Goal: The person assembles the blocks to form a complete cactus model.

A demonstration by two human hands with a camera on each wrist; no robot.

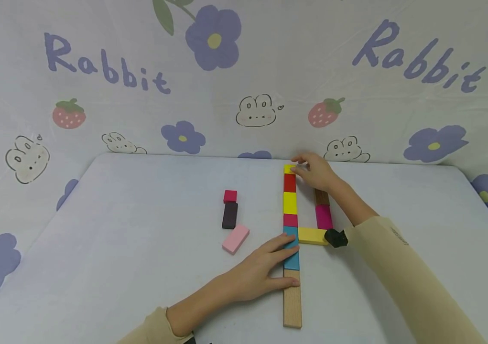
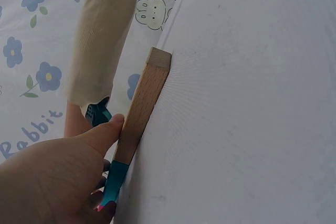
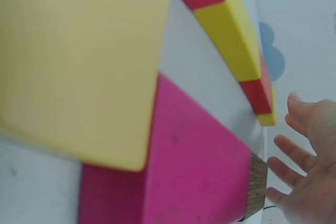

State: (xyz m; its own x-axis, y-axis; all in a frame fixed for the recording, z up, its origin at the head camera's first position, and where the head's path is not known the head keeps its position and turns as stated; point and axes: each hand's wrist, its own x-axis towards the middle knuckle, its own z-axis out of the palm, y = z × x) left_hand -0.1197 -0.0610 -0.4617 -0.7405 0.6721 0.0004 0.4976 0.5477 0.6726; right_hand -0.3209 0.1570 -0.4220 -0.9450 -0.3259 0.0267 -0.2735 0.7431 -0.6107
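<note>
A straight row of blocks runs away from me in the head view: a wooden block (image 1: 292,306), a blue block (image 1: 291,260), a crimson block (image 1: 290,220), a yellow block (image 1: 289,203), a red block (image 1: 289,183) and a small yellow block (image 1: 287,169) at the far end. My left hand (image 1: 254,272) rests across the row, thumb on the wooden block and fingers over the blue one. Beside the small yellow block is my right hand (image 1: 316,172), its fingers spread in the right wrist view; contact is hard to tell.
From the row's right side a pale yellow block (image 1: 311,236) branches off, with a magenta block (image 1: 323,217) and a brown block (image 1: 321,197) beyond. To the left lie a red cube (image 1: 230,196), a black block (image 1: 229,215) and a pink block (image 1: 235,239). A printed cloth (image 1: 140,119) hangs behind.
</note>
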